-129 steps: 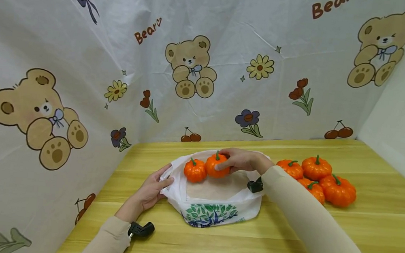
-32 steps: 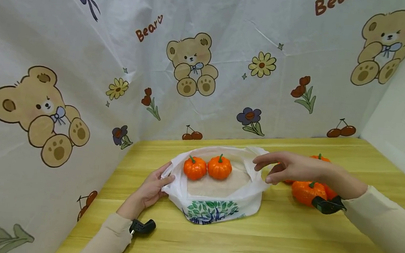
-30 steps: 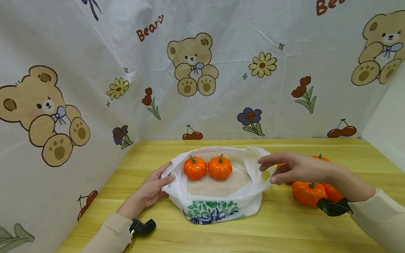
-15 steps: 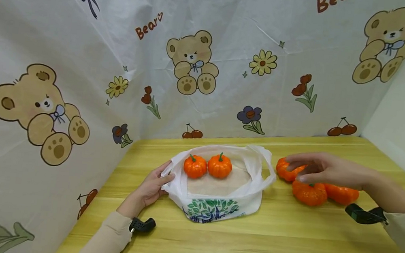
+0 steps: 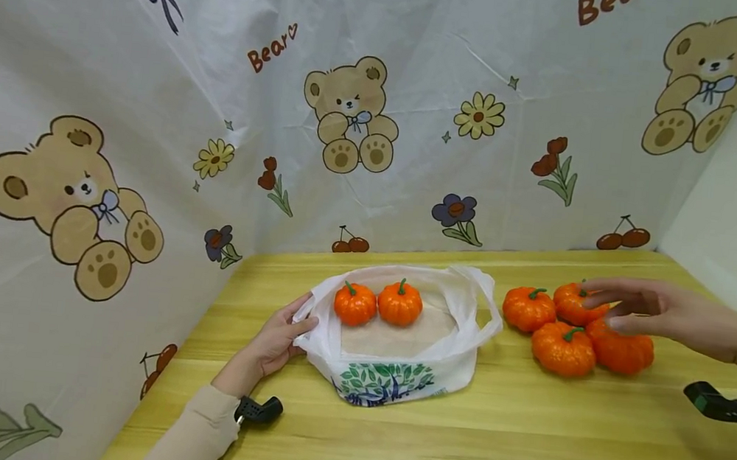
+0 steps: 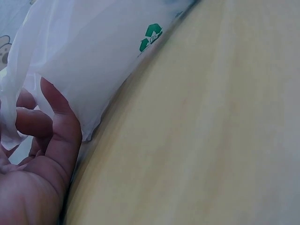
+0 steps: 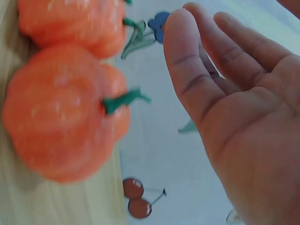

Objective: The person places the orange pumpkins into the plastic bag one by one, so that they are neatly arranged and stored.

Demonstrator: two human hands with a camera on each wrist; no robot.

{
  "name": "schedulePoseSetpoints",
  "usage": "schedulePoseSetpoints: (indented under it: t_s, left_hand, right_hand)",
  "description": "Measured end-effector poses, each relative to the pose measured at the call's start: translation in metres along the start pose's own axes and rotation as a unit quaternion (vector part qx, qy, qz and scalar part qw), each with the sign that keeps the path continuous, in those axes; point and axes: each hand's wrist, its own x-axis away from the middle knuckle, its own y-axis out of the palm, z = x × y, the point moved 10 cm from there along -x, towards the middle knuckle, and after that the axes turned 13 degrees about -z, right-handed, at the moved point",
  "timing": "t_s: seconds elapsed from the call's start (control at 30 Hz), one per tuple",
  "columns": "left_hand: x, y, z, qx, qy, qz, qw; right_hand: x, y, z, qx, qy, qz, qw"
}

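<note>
On the table a white plastic bag (image 5: 454,379) with a green tree print lies with its mouth wide. Two small orange pumpkins, a left one (image 5: 355,306) and a right one (image 5: 400,304), sit side by side inside it. My left hand (image 5: 274,336) grips the bag's left rim, thumb over the edge; the left wrist view shows the film (image 6: 89,56) among the curled fingers. Over at the right, my right hand (image 5: 674,313) hovers with nothing in it, fingers spread above a pumpkin (image 5: 622,352). In the right wrist view a green-stemmed pumpkin (image 7: 56,117) is beside the palm.
Clustered with that pumpkin are a front one (image 5: 563,350), a left one (image 5: 527,310) and a back one (image 5: 571,303), partly behind my right fingers. A bear-print sheet (image 5: 411,130) hangs behind the wooden table (image 5: 400,455); a white wall (image 5: 735,228) stands at right.
My right hand has released a pumpkin in the bag, then moved right past the bag's handle to above the cluster. My left hand stays on the rim.
</note>
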Motion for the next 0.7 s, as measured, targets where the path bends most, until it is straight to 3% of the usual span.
schedulePoseSetpoints:
  t_s: [0.23, 0.57, 0.7]
  left_hand:
    - [0.0, 0.001, 0.002, 0.0, 0.003, -0.002, 1.0]
    - [0.001, 0.002, 0.0, 0.005, 0.007, -0.01, 0.9999]
    - [0.001, 0.002, 0.002, -0.001, 0.009, -0.009, 0.9999]
  right_hand:
    - [0.023, -0.017, 0.047, 0.007, 0.084, 0.053, 0.995]
    - [0.041, -0.021, 0.091, -0.009, 0.112, 0.079, 0.9905]
    - [0.046, -0.021, 0.099, -0.006, 0.1, 0.088, 0.9911]
